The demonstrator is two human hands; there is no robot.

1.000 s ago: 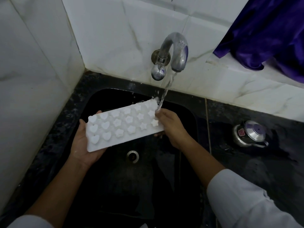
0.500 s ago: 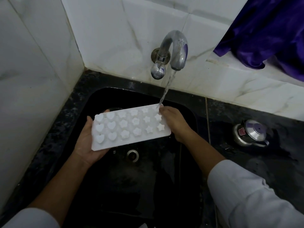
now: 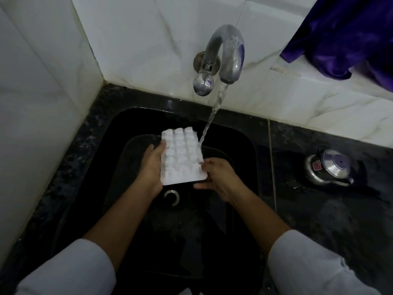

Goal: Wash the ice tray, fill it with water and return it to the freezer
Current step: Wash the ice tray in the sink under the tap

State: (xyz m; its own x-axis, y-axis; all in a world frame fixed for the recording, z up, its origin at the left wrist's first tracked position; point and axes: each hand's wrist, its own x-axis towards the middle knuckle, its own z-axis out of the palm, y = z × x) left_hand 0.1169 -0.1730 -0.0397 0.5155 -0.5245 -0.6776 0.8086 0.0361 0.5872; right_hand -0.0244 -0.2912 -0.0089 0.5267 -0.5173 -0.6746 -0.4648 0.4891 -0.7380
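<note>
**Task status**

1. Washing is under way. The tap is running, and its stream strikes the right long edge of the ice tray.
2. You hold the ice tray directly below the tap, over the sink. Its bumpy underside faces up toward you and its long axis points toward the tap.
3. Your left hand grasps the long edge of the tray on the side left of the tap, with fingers curled around it.
4. Your right hand pinches the corner farthest from the tap, on the stream side.
5. Judged from this position, rinsing is not finished. Filling the tray and returning it to the freezer are not yet begun. No freezer is in view.

**Containers and contents**

- Ice tray: the moulded cups face away from you, so their contents cannot be seen. In this orientation they are unlikely to hold water.
- Sink: black, below the tap, with the drain visible just beyond the near end of the tray. The basin is too dark to tell whether water is standing in it.
- Metal pot: sits on the dark counter, below and well to the right of the tap, with its lid on. Its contents are hidden.
</note>
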